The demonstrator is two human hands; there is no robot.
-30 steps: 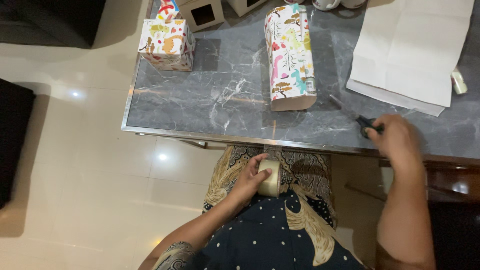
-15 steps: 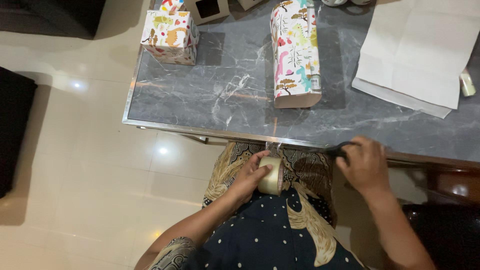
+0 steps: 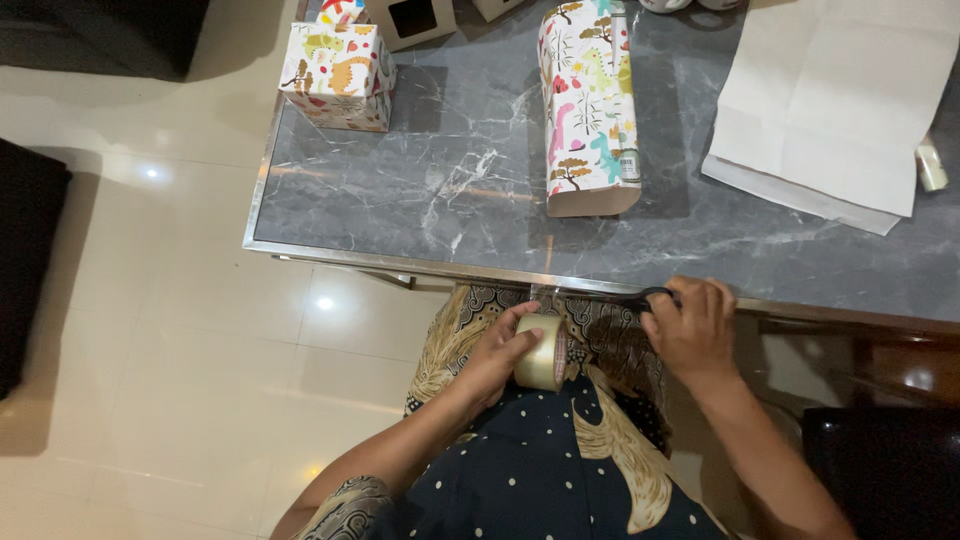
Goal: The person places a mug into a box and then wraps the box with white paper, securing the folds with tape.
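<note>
Left hand (image 3: pixel 495 360): fingers clamped on tape roll (image 3: pixel 541 352), held over the lap just below the tabletop (image 3: pixel 420 200) edge. Right hand (image 3: pixel 690 330): fingers closed round black scissors (image 3: pixel 640 297) at the edge. Wrapped box (image 3: pixel 588 105) lies well beyond.

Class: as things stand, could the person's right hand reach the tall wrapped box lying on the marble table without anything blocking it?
Probably yes: bare table lies between the right hand and the wrapped box, but the hand already holds dark-handled scissors.
</note>
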